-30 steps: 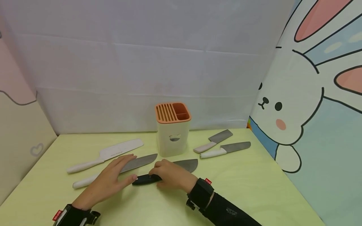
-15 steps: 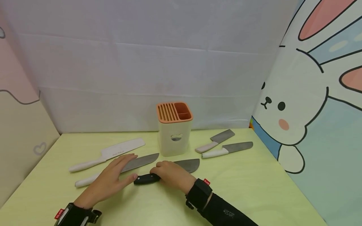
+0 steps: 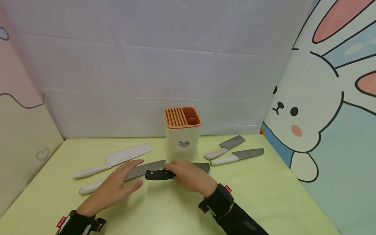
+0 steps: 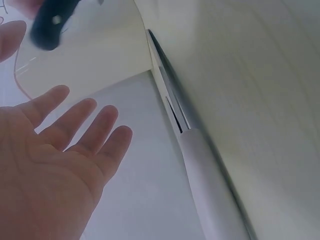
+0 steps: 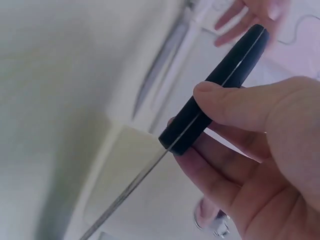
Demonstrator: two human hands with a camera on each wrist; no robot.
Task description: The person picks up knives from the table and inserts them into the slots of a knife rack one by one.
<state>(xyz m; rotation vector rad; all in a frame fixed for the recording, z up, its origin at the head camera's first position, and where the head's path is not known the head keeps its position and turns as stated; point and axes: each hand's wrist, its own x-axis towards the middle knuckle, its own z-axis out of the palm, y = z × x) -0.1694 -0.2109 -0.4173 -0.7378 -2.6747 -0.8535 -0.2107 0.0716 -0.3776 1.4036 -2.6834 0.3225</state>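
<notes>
In the head view my right hand (image 3: pixel 192 177) grips a knife by its black handle (image 3: pixel 159 175). The right wrist view shows thumb and fingers pinching that handle (image 5: pixel 220 92), with the narrow blade edge pointing down and away. Part of the blade (image 3: pixel 202 167) shows past the right hand; the hand covers the rest. My left hand (image 3: pixel 116 187) holds nothing, its fingers spread and thumb apart. It hides the middle of a white-handled knife (image 3: pixel 148 167), whose long grey blade and handle end stick out either side.
A cream knife block (image 3: pixel 182 145) with an orange slotted top stands at the table's back. Left lies a white cleaver (image 3: pixel 127 155). To the right lie a small cleaver (image 3: pixel 232 142) and a white-handled knife (image 3: pixel 248 153). A cartoon-print wall (image 3: pixel 346 147) flanks the right edge.
The right hand has raised the black-handled knife from the table and brought it slightly toward the block. The left hand keeps its place, and the head view has shifted a little.
</notes>
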